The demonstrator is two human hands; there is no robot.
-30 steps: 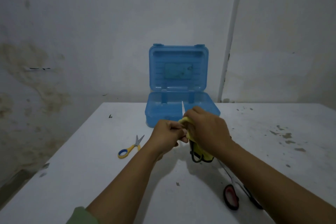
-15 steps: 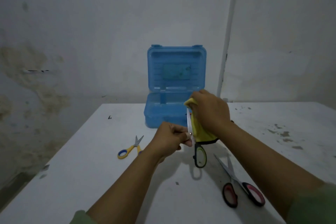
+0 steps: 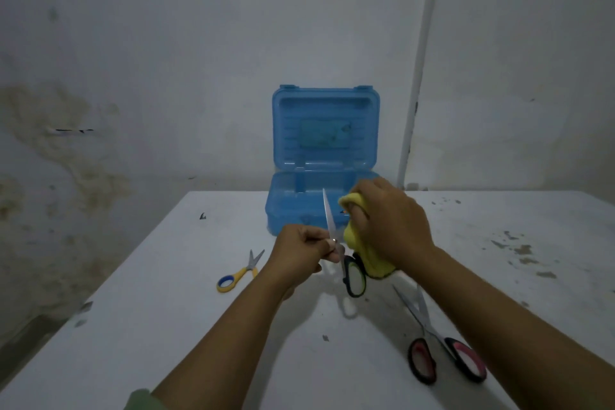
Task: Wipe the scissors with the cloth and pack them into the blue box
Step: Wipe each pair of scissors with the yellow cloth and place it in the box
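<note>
The left hand [image 3: 301, 251] is pinching the green scissors [image 3: 342, 255] upright while the right hand [image 3: 391, 221] is clutching the cloth [image 3: 356, 240] beside the blade.

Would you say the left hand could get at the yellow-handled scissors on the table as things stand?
Probably not right away: the left hand is pinching the black-handled scissors. The yellow-handled scissors lie on bare table just to its left with nothing between, so the path looks free once it lets go.

No legible text, brand, number or sign found. Rectangular label seen inside raised lid of blue box [image 3: 325, 156], print on it too blurred and dim to be read. No markings made out on scissors.
</note>
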